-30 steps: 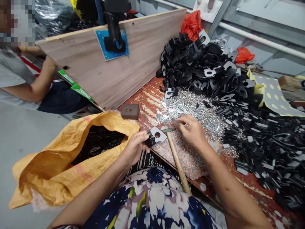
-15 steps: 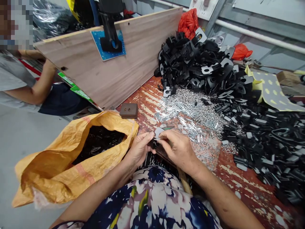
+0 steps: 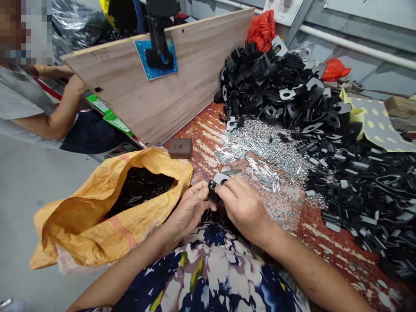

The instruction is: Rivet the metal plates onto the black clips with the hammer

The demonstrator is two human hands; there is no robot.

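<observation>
My left hand point(image 3: 191, 207) and my right hand point(image 3: 242, 206) meet at the near edge of the red worn table point(image 3: 328, 249). Both pinch one small black and grey plastic clip point(image 3: 218, 180) between their fingertips. The right fingers are closed over the clip's near side, and whether they also hold a pin is hidden. Just beyond the hands lies a spread of small shiny metal pins point(image 3: 266, 151). A big heap of black clips point(image 3: 276, 86) rises behind the pins.
An open yellow woven sack point(image 3: 91, 225) with black parts inside sits left of my hands. A wooden board point(image 3: 169, 82) stands upright behind it, with a brown block point(image 3: 180, 148) at its foot. More black clips point(image 3: 370, 190) cover the table's right. Another person's arm point(image 3: 61, 117) shows at far left.
My right hand has come back from the pin pile to the clip held in my left hand. The hammer handle seen a second ago is now hidden under my hands.
</observation>
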